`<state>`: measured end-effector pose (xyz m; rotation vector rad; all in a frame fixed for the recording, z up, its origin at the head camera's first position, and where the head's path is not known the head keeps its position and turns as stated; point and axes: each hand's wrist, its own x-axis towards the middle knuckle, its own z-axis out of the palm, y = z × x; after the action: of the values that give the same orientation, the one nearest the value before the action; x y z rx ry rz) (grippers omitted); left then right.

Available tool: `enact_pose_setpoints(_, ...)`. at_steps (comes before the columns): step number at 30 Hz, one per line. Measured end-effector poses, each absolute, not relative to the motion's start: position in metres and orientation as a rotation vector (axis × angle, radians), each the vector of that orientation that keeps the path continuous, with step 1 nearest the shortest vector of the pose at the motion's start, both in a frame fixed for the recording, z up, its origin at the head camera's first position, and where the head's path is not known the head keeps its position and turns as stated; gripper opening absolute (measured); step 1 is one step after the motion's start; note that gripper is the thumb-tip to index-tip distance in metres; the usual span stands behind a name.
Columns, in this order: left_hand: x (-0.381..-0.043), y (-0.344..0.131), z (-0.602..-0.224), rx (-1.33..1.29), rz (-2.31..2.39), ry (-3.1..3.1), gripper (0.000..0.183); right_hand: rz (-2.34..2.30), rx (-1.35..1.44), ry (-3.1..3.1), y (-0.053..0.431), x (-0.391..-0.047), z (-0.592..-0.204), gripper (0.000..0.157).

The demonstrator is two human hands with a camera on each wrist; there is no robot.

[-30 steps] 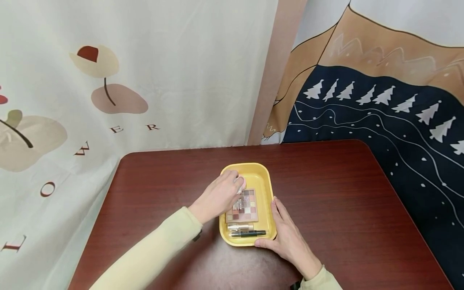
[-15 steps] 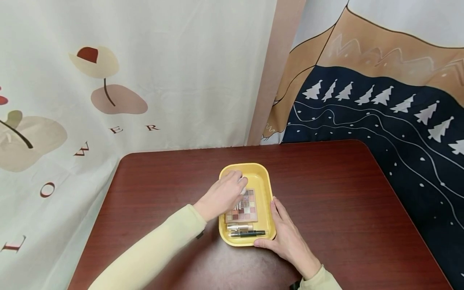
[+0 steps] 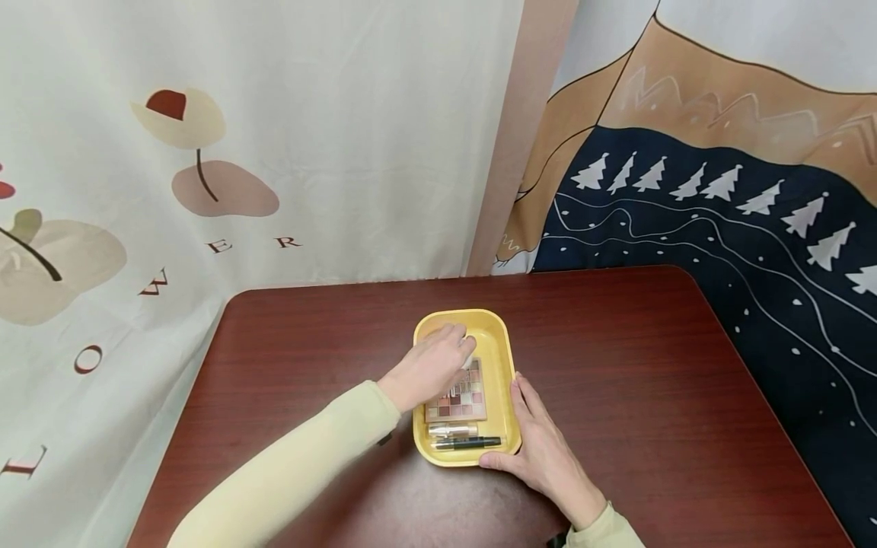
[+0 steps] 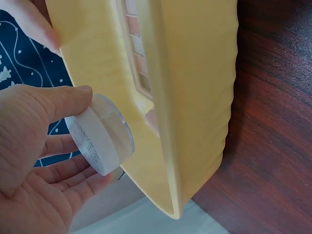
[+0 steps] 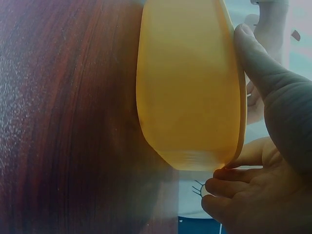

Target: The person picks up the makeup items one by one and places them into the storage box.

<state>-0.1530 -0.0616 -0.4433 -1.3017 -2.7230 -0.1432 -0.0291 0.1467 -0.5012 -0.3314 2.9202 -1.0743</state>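
Note:
My left hand (image 3: 430, 367) reaches over the yellow tray (image 3: 506, 380) and grips a small round cosmetic jar (image 4: 100, 139) by its edge. In the left wrist view the jar has a patterned white lid and a clear body with beige contents; it is tipped on its side above the tray. My right hand (image 3: 546, 450) holds the tray's near right corner, thumb at the near rim and fingers along the right side. Inside the tray lie an eyeshadow palette (image 3: 469, 397), a clear and silver tube (image 3: 454, 430) and a black pen-shaped cosmetic (image 3: 469, 442). My left hand hides part of the palette.
The tray stands on a dark red wooden table (image 3: 617, 358). A white printed curtain (image 3: 356, 152) and a navy and tan printed cloth (image 3: 651, 221) hang behind the table. A small pink thing (image 4: 152, 119) shows past the palette's end in the left wrist view.
My left hand has shifted slightly right over the tray with the jar, covering more of the palette's far end. My right hand and the tray stay nearly still.

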Motion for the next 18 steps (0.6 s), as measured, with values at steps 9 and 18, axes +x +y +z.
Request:
enact_pose_setpoints(9,-0.156,-0.051,-0.447,-1.3,-0.074,-2.747,0.033,-1.082,-0.315,2.903,0.146,-0.03,-0.501,0.122)
enact_pose_setpoints(18,-0.161,-0.041,-0.45,-1.341,-0.022,-2.786,0.037,-1.085,-0.313,2.892,0.147,-0.03,-0.501,0.123)
